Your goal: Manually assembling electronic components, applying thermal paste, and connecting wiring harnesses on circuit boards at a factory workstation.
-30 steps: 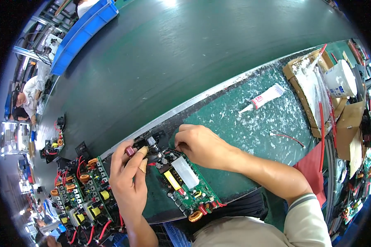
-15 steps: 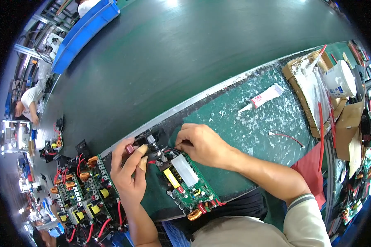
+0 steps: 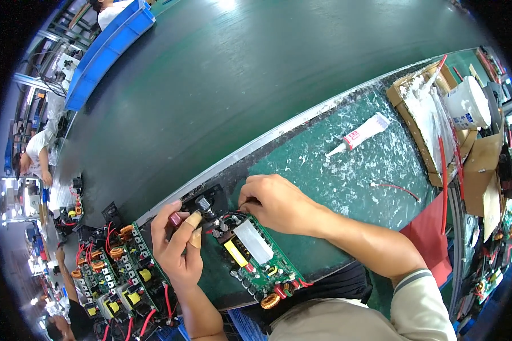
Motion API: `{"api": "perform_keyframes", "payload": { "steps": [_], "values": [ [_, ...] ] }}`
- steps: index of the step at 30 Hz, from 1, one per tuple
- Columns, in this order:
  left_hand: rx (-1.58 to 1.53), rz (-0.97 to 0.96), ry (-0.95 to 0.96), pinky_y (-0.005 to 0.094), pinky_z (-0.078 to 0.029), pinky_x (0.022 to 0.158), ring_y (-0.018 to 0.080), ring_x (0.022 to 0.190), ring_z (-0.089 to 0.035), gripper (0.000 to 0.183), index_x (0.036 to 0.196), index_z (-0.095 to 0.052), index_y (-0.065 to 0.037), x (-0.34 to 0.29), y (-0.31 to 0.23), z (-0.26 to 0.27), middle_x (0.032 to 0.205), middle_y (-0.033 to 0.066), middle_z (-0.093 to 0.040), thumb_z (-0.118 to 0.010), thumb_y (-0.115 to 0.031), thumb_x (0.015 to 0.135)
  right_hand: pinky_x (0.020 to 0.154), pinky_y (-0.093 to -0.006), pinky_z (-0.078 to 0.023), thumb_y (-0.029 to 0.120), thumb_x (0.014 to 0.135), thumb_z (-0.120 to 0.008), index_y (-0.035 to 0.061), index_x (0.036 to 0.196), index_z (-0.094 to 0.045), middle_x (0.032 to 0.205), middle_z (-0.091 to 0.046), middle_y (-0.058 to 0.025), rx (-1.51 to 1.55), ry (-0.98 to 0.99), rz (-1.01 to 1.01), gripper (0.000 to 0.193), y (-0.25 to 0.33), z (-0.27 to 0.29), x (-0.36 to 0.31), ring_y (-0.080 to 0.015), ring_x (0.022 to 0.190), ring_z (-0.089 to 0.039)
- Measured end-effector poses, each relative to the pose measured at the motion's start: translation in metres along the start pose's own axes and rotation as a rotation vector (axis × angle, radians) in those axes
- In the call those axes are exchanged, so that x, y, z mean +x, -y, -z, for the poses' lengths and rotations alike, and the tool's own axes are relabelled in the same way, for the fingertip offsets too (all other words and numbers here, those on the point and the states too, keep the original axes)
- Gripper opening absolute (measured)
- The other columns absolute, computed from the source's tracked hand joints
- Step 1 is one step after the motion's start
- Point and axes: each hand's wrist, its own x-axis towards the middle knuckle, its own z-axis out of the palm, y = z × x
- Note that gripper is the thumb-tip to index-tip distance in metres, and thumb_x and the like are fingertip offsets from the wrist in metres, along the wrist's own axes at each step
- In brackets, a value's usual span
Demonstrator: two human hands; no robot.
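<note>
My left hand (image 3: 177, 247) grips a red part (image 3: 177, 220) left of the board (image 3: 257, 250). My right hand (image 3: 279, 204) curls by the board's far end; I can't tell what it grips.

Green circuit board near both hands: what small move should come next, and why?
Perhaps the left hand should steady the black piece at the far end of the circuit board: its fingertips are close by, a dark red piece between them, and the right hand bends in near that end.
</note>
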Motion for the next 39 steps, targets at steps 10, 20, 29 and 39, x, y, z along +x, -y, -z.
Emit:
{"api": "perform_keyframes", "payload": {
  "steps": [10,20,29,39],
  "values": [
    [-0.031,0.021,-0.002,0.0328,-0.049,0.084,0.0228,0.093,-0.063,0.018,0.105,-0.07,0.004,-0.001,-0.002,-0.001,0.123,0.0202,-0.058,-0.063,-0.004,0.09,0.071,-0.0433,-0.051,-0.002,0.08,-0.063,-0.0012,0.085,-0.066,0.086,-0.063,-0.0164,0.018,-0.075,0.027,0.006,0.0,-0.006,-0.005,-0.0365,0.082,-0.064],
    [-0.03,0.035,-0.027,0.031,-0.051,0.081,0.0227,0.091,-0.064,0.018,0.103,-0.074,-0.002,-0.002,-0.001,-0.001,0.124,0.0173,-0.058,-0.068,-0.005,0.086,0.071,-0.0432,-0.052,-0.005,0.077,-0.063,0.0,0.086,-0.066,0.088,-0.062,-0.0149,-0.108,-0.017,0.12,0.011,-0.002,-0.003,0.002,-0.0361,0.083,-0.064],
    [-0.037,0.028,-0.022,0.0321,-0.051,0.082,0.0232,0.092,-0.064,0.017,0.103,-0.073,-0.002,-0.005,-0.001,-0.001,0.125,0.0178,-0.058,-0.068,-0.006,0.087,0.073,-0.0457,-0.052,-0.004,0.075,-0.06,-0.0002,0.077,-0.066,0.086,-0.063,-0.0172,0.011,-0.01,0.142,0.007,-0.007,-0.002,0.0,-0.0381,0.085,-0.064],
    [-0.025,0.024,-0.028,0.0332,-0.049,0.084,0.0237,0.093,-0.063,0.017,0.104,-0.072,0.001,-0.006,-0.004,-0.002,0.124,0.0184,-0.058,-0.066,-0.008,0.09,0.074,-0.0435,-0.053,-0.001,0.079,-0.062,0.0008,0.083,-0.068,0.087,-0.064,-0.0153,0.028,-0.023,0.116,0.008,-0.007,0.0,-0.002,-0.0357,0.086,-0.064]
  ]
}}
